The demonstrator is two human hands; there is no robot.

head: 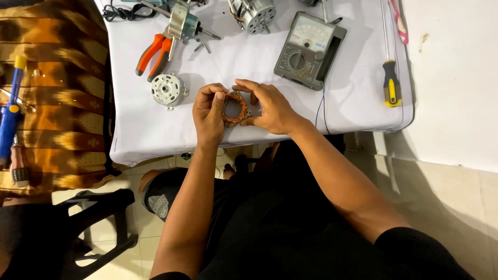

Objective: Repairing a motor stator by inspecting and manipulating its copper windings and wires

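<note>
A small motor stator (pixel 235 108), a dark square frame wound with copper-coloured wire, is held just above the white-covered table (pixel 358 98). My left hand (pixel 209 113) pinches its left side with fingertips and thumb. My right hand (pixel 270 108) grips its right side, fingers curled over the top. A round silver motor end cap (pixel 167 89) lies to the left of my left hand. Behind my right hand rests a grey analog multimeter (pixel 309 49).
Orange-handled pliers (pixel 154 56), a motor bracket with a shaft (pixel 182 23) and a silver motor (pixel 254 13) lie at the table's back. A yellow-and-black screwdriver (pixel 390 78) lies at the right edge. A patterned brown cloth (pixel 57 98) with a blue tool (pixel 10 116) is on the left. A dark chair (pixel 88 223) stands below.
</note>
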